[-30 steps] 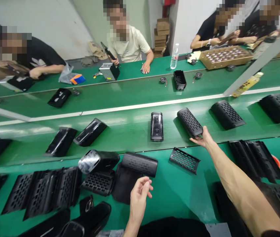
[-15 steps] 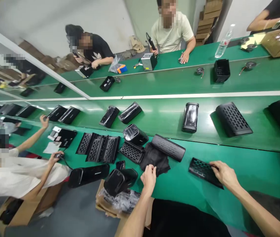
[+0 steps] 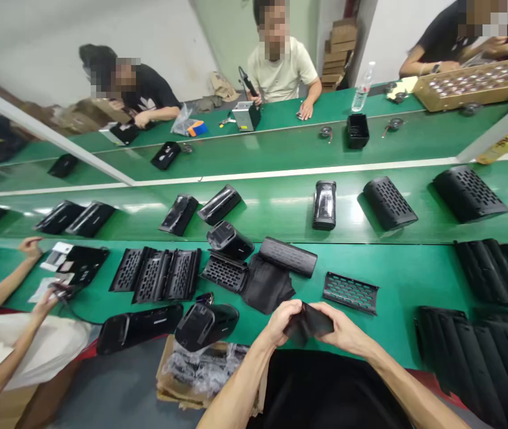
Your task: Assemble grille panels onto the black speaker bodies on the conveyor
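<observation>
My left hand (image 3: pixel 283 320) and my right hand (image 3: pixel 342 329) are closed together on a small piece of black cloth (image 3: pixel 308 322) at the near edge of the green table (image 3: pixel 397 280). More black cloth (image 3: pixel 266 286) lies just beyond my left hand. A black perforated grille (image 3: pixel 350 292) lies flat beyond my right hand. A black speaker body (image 3: pixel 288 257) and a second one (image 3: pixel 229 241) rest behind the cloth.
Stacked grilles (image 3: pixel 158 274) lie to the left, more stacks (image 3: pixel 486 345) to the right. Speaker housings (image 3: pixel 389 202) ride the green conveyor (image 3: pixel 272 208). A person's hands (image 3: pixel 46 298) work at my left. Other people sit across the line. A cardboard box (image 3: pixel 195 369) stands below.
My right hand left the grille and came in to the middle. My left hand lifted a piece of black cloth, and both hands now hold it. The view swung slightly right.
</observation>
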{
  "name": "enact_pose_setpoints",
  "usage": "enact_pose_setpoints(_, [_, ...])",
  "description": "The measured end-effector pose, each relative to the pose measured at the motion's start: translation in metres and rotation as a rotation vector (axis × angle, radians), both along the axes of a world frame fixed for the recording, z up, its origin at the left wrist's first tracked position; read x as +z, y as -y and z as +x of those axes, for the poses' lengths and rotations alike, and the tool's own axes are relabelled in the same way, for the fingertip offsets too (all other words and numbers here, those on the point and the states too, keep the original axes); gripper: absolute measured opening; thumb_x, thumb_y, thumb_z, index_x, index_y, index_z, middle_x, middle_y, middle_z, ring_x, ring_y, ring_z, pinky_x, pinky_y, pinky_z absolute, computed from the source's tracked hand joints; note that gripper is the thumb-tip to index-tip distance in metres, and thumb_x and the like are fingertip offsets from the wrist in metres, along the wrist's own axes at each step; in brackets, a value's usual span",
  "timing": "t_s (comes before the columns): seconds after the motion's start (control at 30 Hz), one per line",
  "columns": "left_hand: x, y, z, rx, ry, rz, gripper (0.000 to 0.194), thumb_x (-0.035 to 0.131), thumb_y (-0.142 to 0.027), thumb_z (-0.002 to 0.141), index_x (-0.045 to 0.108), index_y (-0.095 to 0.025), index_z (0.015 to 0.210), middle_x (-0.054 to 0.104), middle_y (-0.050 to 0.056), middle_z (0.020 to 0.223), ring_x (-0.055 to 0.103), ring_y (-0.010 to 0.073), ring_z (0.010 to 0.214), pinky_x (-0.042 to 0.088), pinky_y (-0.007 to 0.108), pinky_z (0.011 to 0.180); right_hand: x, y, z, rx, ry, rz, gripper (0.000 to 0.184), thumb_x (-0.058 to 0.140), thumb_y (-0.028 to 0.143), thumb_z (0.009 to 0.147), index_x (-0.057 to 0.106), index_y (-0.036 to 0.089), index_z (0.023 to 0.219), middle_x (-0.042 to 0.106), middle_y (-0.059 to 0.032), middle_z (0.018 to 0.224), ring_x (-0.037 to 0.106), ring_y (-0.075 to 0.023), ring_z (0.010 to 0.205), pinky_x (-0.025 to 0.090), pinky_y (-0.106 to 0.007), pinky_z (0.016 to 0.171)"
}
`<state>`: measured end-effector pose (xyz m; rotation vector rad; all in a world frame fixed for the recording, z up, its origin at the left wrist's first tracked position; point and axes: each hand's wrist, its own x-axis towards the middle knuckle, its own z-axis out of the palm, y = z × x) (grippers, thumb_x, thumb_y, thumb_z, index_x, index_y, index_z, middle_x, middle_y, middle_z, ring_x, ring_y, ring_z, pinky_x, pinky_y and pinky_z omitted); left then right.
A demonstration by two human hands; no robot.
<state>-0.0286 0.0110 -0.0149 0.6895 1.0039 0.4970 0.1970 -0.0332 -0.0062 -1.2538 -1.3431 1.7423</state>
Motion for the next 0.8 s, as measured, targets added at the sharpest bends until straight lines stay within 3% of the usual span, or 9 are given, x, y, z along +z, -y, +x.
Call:
enact_pose_setpoints(0.03, [-0.003,0.0,0.009,-0.032,0.02,-0.046,0.029,0.062,-0.047,0.078,0.058,-0.019,0.075,0.064,0.004,0.063,0.065,0.0219,0.057,0.055,0.036,0.06,-0.002,0.006,0.001,-0.041,-0.055,-0.105,0.042,0.079,0.046,0.081,0.077,0.02,0.114,0.078,-0.0099,0.108,0.072,-0.0336,0.108,0.056,-0.049,0.102])
enact_pose_setpoints(0.1, [-0.01,-0.002,0.026,-0.119,0.023,-0.116,0.029,0.058,-0.048,0.076,0.057,-0.019,0.077,0.063,0.004,0.058,0.066,0.0242,0.049,0.055,0.036,0.051,-0.007,0.018,0.012,-0.132,-0.102,-0.265,0.042,0.069,0.059,0.089,0.077,0.019,0.099,0.077,-0.0078,0.086,0.074,-0.0298,0.087,0.06,-0.046,0.087])
enact_pose_setpoints(0.23, [-0.02,-0.013,0.059,-0.293,0.005,-0.192,0.024,0.058,-0.041,0.069,0.059,-0.017,0.069,0.062,0.004,0.053,0.063,0.0235,0.039,0.05,0.032,0.037,-0.012,0.029,0.05,-0.313,-0.119,-0.326,0.063,0.084,0.054,0.077,0.071,0.025,0.131,0.078,-0.0105,0.114,0.073,-0.0328,0.108,0.059,-0.047,0.093])
enact_pose_setpoints(0.33, [-0.025,-0.025,0.086,-0.407,-0.047,-0.195,0.018,0.06,-0.035,0.068,0.057,-0.018,0.062,0.057,0.002,0.047,0.054,0.0181,0.031,0.039,0.025,0.029,-0.01,0.026,0.071,-0.433,-0.09,-0.262,0.063,0.092,0.048,0.07,0.073,0.025,0.125,0.077,-0.0131,0.123,0.07,-0.0348,0.119,0.053,-0.05,0.105])
enact_pose_setpoints(0.43, [-0.03,-0.035,0.11,-0.469,-0.118,-0.175,0.022,0.06,-0.035,0.073,0.053,-0.02,0.058,0.051,-0.002,0.04,0.043,0.0128,0.026,0.03,0.021,0.027,-0.009,0.025,0.09,-0.48,-0.242,-0.397,0.056,0.087,0.048,0.076,0.073,0.026,0.125,0.076,-0.0135,0.13,0.072,-0.0335,0.116,0.055,-0.05,0.102])
enact_pose_setpoints(0.53, [-0.035,-0.041,0.127,-0.502,-0.182,-0.163,0.027,0.06,-0.041,0.077,0.053,-0.021,0.059,0.05,-0.002,0.039,0.043,0.0122,0.027,0.029,0.02,0.028,-0.013,0.027,0.103,-0.542,-0.414,-0.536,0.062,0.069,0.064,0.087,0.066,0.028,0.137,0.074,-0.0155,0.137,0.074,-0.0334,0.117,0.058,-0.049,0.093])
enact_pose_setpoints(0.63, [-0.041,-0.046,0.14,-0.528,-0.243,-0.147,0.034,0.058,-0.049,0.081,0.055,-0.021,0.063,0.051,-0.002,0.041,0.043,0.0118,0.029,0.029,0.02,0.031,-0.026,0.026,0.107,-0.55,-0.094,-0.416,0.063,0.068,0.066,0.086,0.067,0.026,0.135,0.077,-0.0138,0.13,0.076,-0.0322,0.11,0.06,-0.043,0.083])
enact_pose_setpoints(0.7, [-0.044,-0.049,0.147,-0.53,-0.306,-0.117,0.04,0.055,-0.055,0.085,0.058,-0.02,0.068,0.052,-0.002,0.044,0.044,0.0117,0.031,0.031,0.021,0.034,-0.04,0.02,0.108,-0.524,0.162,-0.296,0.052,0.076,0.057,0.079,0.073,0.022,0.118,0.082,-0.0099,0.112,0.076,-0.0303,0.098,0.059,-0.04,0.08])
enact_pose_setpoints(0.8, [-0.045,-0.052,0.151,-0.503,-0.45,-0.014,0.051,0.042,-0.062,0.096,0.065,-0.017,0.085,0.061,0.002,0.054,0.057,0.0155,0.04,0.04,0.024,0.041,-0.063,0.005,0.115,-0.564,0.348,-0.229,0.031,0.074,0.047,0.076,0.074,0.023,0.096,0.08,-0.0052,0.09,0.073,-0.0291,0.087,0.056,-0.041,0.082])
